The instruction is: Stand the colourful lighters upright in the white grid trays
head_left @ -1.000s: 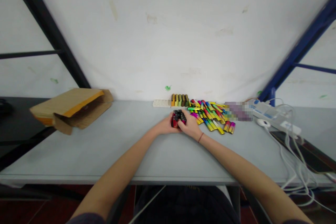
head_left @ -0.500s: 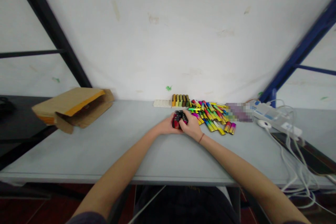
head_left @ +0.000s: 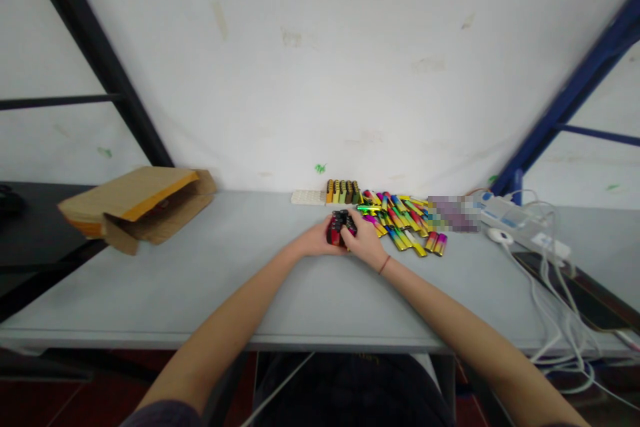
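Near side: grey worktop, forearms angling in over it from the lower corners. Mid-frame, just below centre: red-and-black bundle, looks like small cylinders with dark ends up; can't count them or tell if anything binds them. Left hand cupped round its left side. Right hand closed on the right side, thumb pressed across the near face; far fingers hidden.

My take: even squeeze from both sides, ends level, thumb low so none tips out. Hold it close to the surface so a slip costs little.

Beyond, right of centre: loose shiny cylinders, nearest ones just beside the right hand, so mind the knuckles. Farther, by the wall: upright cylinders in rows, white perforated tray at their left.
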The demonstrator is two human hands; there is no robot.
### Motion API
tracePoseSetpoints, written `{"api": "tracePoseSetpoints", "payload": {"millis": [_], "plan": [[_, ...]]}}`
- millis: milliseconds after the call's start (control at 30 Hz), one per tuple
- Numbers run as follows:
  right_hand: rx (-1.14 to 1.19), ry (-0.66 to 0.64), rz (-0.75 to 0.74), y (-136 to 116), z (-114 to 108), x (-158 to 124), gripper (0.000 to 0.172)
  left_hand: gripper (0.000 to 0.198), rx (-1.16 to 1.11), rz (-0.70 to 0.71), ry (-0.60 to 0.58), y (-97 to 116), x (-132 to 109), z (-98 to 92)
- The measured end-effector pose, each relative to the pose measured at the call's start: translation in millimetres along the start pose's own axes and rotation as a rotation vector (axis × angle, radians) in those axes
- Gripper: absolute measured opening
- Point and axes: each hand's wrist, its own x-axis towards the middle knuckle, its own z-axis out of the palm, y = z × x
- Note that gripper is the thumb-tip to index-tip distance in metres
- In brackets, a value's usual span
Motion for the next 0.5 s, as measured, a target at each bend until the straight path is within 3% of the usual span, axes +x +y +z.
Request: {"api": "tracePoseSetpoints", "payload": {"millis": [200,367,500], "plan": [[-0.078,-0.031,0.096,-7.0,-5.5,-0.5,0.038,0.074,0.061,0.014,-0.035,1.9,0.4,-0.3],[-0.203,-0.024,0.028,-12.4,-9.9,-0.2,0.029,0.078,0.010,0.030,-0.021,0.0,1.3,0.0],[-0.369,-0.110,0.067,-17.6,-15.8,0.1,0.030,0.083,-0.096,0.043,-0.042,1.7,2.2,-0.4]]}}
